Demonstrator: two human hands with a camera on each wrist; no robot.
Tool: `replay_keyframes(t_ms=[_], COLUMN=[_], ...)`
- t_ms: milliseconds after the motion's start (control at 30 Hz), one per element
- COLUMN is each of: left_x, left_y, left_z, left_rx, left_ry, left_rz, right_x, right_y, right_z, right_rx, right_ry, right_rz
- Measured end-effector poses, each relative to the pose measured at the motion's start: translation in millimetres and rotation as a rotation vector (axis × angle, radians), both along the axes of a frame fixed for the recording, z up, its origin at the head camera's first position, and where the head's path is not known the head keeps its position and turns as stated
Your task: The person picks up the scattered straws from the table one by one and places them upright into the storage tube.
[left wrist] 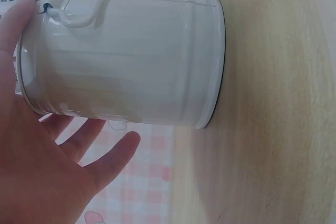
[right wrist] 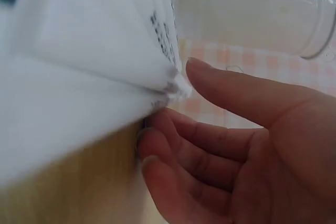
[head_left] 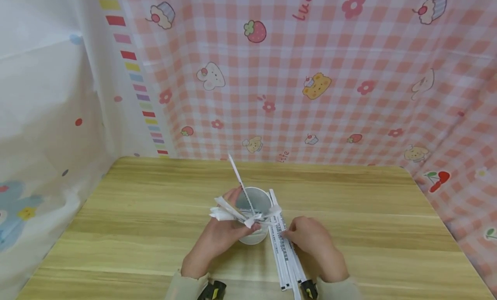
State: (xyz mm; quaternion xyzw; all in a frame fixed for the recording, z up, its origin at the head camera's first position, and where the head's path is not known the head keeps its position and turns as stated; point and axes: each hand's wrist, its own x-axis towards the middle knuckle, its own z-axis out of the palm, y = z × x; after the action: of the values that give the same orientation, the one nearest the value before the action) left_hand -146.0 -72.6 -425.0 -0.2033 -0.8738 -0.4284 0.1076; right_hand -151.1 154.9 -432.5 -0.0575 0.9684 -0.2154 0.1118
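A white metal pail [head_left: 253,239] with a small wire handle stands upright on the table. My left hand [head_left: 220,235] holds it near the rim, thumb at the front, fingers round the far side. In the left wrist view the thumb lies beside the handle [left wrist: 79,22], with some fingers spread off the wall. Several white paper wrappers [head_left: 227,209] stick out over the rim, and one thin wrapped straw [head_left: 235,168] leans up from inside. On the pail's right lie paper-wrapped straws [head_left: 281,257] with dark print. My right hand [head_left: 312,239] pinches a wrapper at their right edge.
The wood-grain table [head_left: 361,196] reaches back to a pink checked cloth [head_left: 287,119] hanging behind it. A pale cloth [head_left: 46,110] hangs along the left side. Black straps [head_left: 308,288] sit at both wrists, the right one overlapping the straws' near ends.
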Motion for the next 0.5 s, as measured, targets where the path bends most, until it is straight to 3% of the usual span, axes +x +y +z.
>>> replay_keyframes(t_ms=[500], left_x=[-0.1], left_y=[0.8], left_z=[0.0], left_rx=[0.013], left_ry=[0.000], left_rz=[0.002], right_x=[1.3], right_y=[-3.3], right_z=[-1.8], right_rx=[0.023], right_ry=[-0.032], right_rz=[0.003])
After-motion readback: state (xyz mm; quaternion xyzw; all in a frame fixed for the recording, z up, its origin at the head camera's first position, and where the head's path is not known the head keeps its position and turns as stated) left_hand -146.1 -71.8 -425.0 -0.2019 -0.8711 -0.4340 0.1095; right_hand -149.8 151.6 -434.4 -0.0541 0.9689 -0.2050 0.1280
